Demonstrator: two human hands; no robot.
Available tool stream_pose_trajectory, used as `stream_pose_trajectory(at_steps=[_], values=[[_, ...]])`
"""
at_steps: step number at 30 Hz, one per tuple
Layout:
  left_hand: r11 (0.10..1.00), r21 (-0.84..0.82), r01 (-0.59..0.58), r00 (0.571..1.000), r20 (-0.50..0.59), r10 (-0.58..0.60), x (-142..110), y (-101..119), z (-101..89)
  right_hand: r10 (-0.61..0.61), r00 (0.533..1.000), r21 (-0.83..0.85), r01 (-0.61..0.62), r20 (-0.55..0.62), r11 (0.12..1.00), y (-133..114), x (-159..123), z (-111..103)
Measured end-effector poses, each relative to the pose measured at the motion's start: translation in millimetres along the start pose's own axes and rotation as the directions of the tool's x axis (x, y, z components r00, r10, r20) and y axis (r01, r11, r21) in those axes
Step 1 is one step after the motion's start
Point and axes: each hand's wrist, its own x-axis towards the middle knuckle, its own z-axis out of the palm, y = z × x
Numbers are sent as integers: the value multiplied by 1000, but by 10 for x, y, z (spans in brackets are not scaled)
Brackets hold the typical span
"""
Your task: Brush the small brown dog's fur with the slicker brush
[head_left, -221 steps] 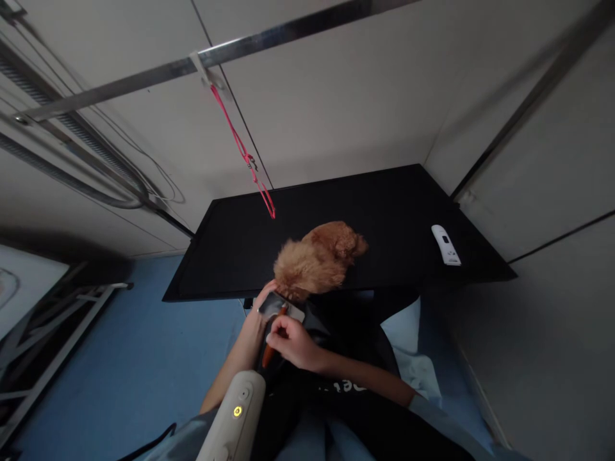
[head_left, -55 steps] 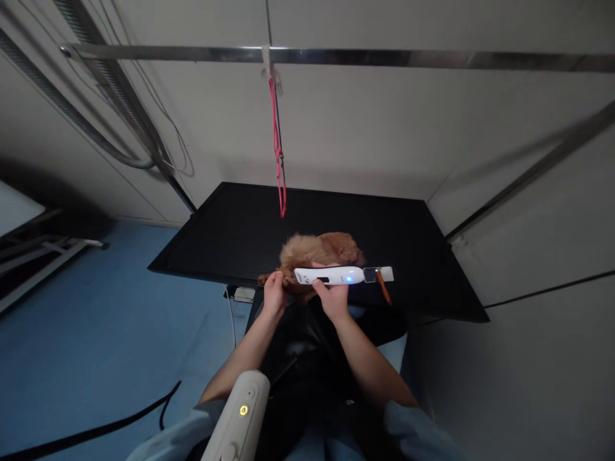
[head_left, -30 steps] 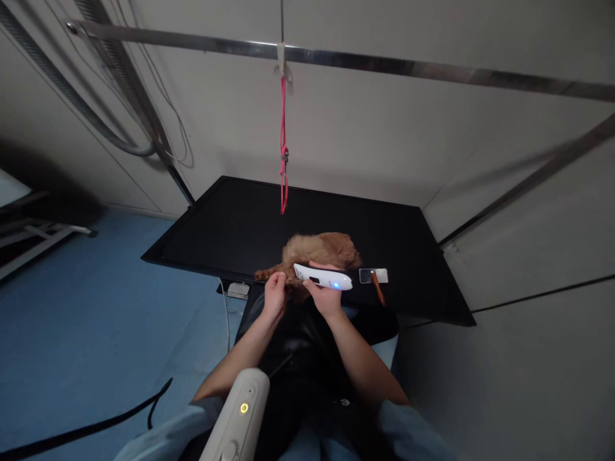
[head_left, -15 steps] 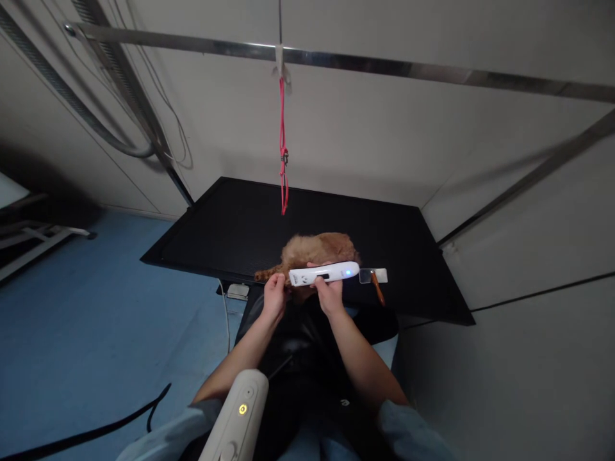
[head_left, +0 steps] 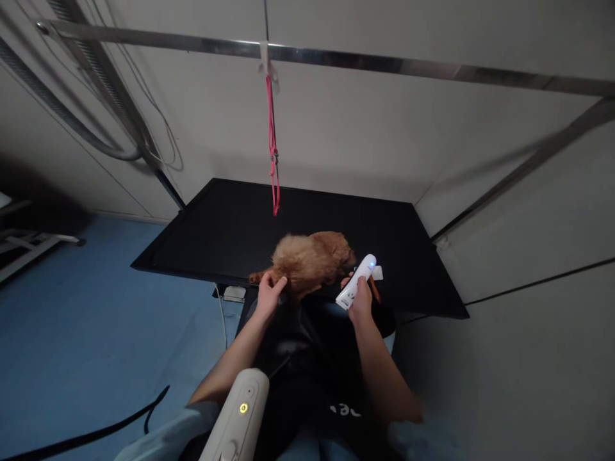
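Observation:
A small brown curly-haired dog (head_left: 310, 261) lies on the black grooming table (head_left: 230, 230), near its front edge. My left hand (head_left: 269, 291) is closed on the dog's leg or paw at its left end. My right hand (head_left: 361, 301) grips a white electric clipper (head_left: 356, 289) with a blue light, held to the right of the dog and clear of its coat. A slicker brush (head_left: 375, 282) with an orange handle lies on the table just behind that hand.
A pink leash (head_left: 272, 147) hangs from a metal bar (head_left: 384, 64) above the table. A white dryer nozzle (head_left: 235, 419) with a lit button sits at my chest. A black cable (head_left: 96, 430) runs over the blue floor at left. Walls close in behind and at right.
My right hand has swung the clipper from lying across the dog's back to the right side, off the coat. My left hand stays on the dog's leg.

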Motion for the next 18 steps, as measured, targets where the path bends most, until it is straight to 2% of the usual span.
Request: stream_pose_trajectory(at_steps=[4,7,9,11,12,13,15,18], values=[[992,99,-76,995,65,70,46,-32,-73,68,997,-89,-72,-37,993,80,138,-69],[987,137,-90,995,64,82,79,-27,-120,110,988,-233,-132,-105,963,-7,418,-280],[987,141,-79,996,63,71,93,-17,-141,87,985,-491,-150,-149,858,-146,646,-493],[989,132,-65,996,69,57,98,-4,-154,25,985,-756,-147,-170,638,-332,870,-733],[990,128,-62,996,73,53,97,3,-158,-3,982,-818,-156,-189,553,-434,974,-850],[990,126,-60,996,77,50,95,10,-160,-31,977,-858,-169,-210,486,-536,1069,-958],[991,122,-61,995,81,52,84,26,-157,-85,964,-886,-195,-253,421,-718,1216,-1118],[990,119,-72,994,92,61,50,49,-132,-183,947,-919,-188,-263,348,-835,1223,-1106]])
